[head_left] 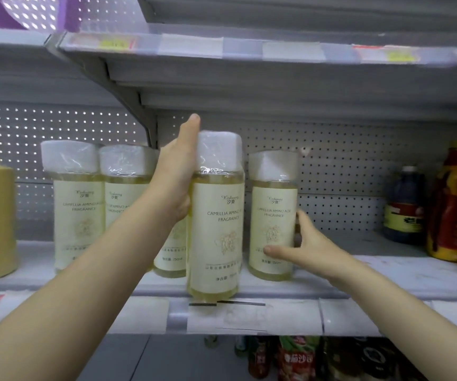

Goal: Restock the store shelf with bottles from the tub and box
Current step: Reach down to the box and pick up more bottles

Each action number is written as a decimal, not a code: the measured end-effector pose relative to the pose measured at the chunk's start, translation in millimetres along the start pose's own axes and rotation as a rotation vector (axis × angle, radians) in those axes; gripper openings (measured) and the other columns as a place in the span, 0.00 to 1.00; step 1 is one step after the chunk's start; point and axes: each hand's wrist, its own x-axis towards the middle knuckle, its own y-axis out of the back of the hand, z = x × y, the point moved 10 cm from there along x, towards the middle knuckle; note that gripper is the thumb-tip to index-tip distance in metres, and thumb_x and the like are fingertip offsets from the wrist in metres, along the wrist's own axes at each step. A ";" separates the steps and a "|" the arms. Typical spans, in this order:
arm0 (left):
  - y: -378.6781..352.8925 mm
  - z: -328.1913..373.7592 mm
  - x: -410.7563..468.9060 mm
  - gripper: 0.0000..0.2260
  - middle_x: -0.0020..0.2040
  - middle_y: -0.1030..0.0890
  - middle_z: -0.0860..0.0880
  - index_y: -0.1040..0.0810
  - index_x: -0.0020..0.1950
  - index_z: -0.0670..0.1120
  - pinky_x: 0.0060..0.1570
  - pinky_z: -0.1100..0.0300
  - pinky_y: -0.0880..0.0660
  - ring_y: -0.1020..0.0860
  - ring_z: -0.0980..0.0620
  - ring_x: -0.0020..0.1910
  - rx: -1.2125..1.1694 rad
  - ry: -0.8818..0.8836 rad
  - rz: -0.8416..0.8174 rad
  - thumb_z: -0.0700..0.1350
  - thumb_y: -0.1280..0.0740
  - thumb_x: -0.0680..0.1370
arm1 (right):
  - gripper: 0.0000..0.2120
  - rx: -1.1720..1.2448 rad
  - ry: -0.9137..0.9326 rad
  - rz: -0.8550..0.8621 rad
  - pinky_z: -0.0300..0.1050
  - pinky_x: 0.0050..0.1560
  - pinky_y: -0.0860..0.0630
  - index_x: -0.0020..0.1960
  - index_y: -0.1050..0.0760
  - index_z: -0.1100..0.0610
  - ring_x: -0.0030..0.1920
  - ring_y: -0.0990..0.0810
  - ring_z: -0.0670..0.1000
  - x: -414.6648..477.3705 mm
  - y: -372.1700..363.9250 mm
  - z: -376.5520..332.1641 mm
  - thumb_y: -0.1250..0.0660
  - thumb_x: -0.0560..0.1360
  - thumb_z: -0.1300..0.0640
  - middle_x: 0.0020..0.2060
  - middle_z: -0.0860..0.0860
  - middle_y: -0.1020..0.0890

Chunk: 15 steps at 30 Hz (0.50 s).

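I count three bottles [77,204] already standing on the shelf [386,279] to the left, so I judge the restock well underway. The tub and box are out of view, so I can't tell what's left. My left hand [176,182] is wrapped round the front bottle [216,229] at the shelf's lip, not yet pushed in. My right hand [304,243] clasps the right bottle [272,215], which stands just beside it. All are clear, with pale yellow liquid, cream labels and film-wrapped white caps.
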 end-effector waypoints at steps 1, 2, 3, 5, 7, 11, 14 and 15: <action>0.1 0.1 -0.3 0.17 0.38 0.19 0.49 0.23 0.47 0.47 0.52 0.46 0.22 0.20 0.47 0.39 0.007 0.002 0.000 0.61 0.36 0.77 | 0.41 -0.020 0.009 0.049 0.35 0.48 0.26 0.72 0.42 0.46 0.53 0.24 0.38 -3.1 2.3 2.8 0.22 0.67 0.50 0.59 0.39 0.25; -0.1 0.3 -0.7 0.18 0.39 0.19 0.48 0.22 0.47 0.47 0.52 0.45 0.22 0.20 0.46 0.39 0.014 0.004 -0.001 0.61 0.36 0.77 | 0.41 -0.029 0.016 0.093 0.35 0.48 0.27 0.72 0.42 0.46 0.53 0.24 0.39 -5.7 4.7 3.1 0.22 0.67 0.50 0.59 0.40 0.26; -0.1 0.7 -0.9 0.18 0.39 0.19 0.48 0.22 0.47 0.47 0.53 0.45 0.22 0.20 0.46 0.40 0.019 0.002 0.000 0.61 0.37 0.77 | 0.40 -0.037 0.021 0.121 0.35 0.48 0.27 0.72 0.41 0.46 0.54 0.24 0.40 -6.8 6.4 3.0 0.22 0.67 0.49 0.59 0.40 0.26; 0.5 1.7 -0.9 0.18 0.40 0.18 0.47 0.22 0.47 0.47 0.53 0.44 0.22 0.20 0.46 0.40 0.030 -0.009 0.001 0.61 0.37 0.77 | 0.38 -0.067 0.033 0.135 0.39 0.52 0.26 0.70 0.39 0.45 0.55 0.23 0.41 -6.7 6.0 1.2 0.22 0.67 0.49 0.58 0.40 0.24; 1.1 1.8 -0.1 0.19 0.42 0.18 0.47 0.22 0.47 0.47 0.55 0.43 0.23 0.19 0.46 0.42 0.053 -0.020 -0.001 0.62 0.38 0.77 | 0.35 -0.084 0.033 0.130 0.40 0.53 0.24 0.67 0.37 0.45 0.54 0.23 0.39 -4.5 5.2 -0.8 0.22 0.67 0.50 0.56 0.39 0.23; 2.4 0.7 0.3 0.22 0.44 0.18 0.47 0.21 0.49 0.46 0.57 0.42 0.23 0.19 0.46 0.44 0.079 -0.024 -0.016 0.64 0.39 0.77 | 0.31 -0.109 0.018 0.123 0.35 0.47 0.26 0.63 0.36 0.46 0.51 0.24 0.37 1.7 4.0 -1.9 0.22 0.67 0.50 0.52 0.37 0.24; 0.8 0.5 -0.6 0.22 0.43 0.18 0.47 0.21 0.50 0.46 0.56 0.44 0.23 0.19 0.47 0.43 0.075 -0.024 -0.032 0.64 0.39 0.77 | 0.29 -0.136 -0.021 0.127 0.41 0.52 0.24 0.62 0.35 0.48 0.54 0.23 0.42 11.4 3.5 2.2 0.22 0.67 0.51 0.54 0.40 0.23; 0.3 0.6 -0.6 0.22 0.43 0.17 0.47 0.21 0.50 0.46 0.55 0.45 0.23 0.19 0.47 0.43 0.072 -0.024 -0.038 0.64 0.39 0.77 | 0.29 -0.144 -0.036 0.126 0.44 0.55 0.23 0.62 0.34 0.49 0.55 0.22 0.44 15.5 3.6 3.8 0.22 0.67 0.51 0.54 0.41 0.23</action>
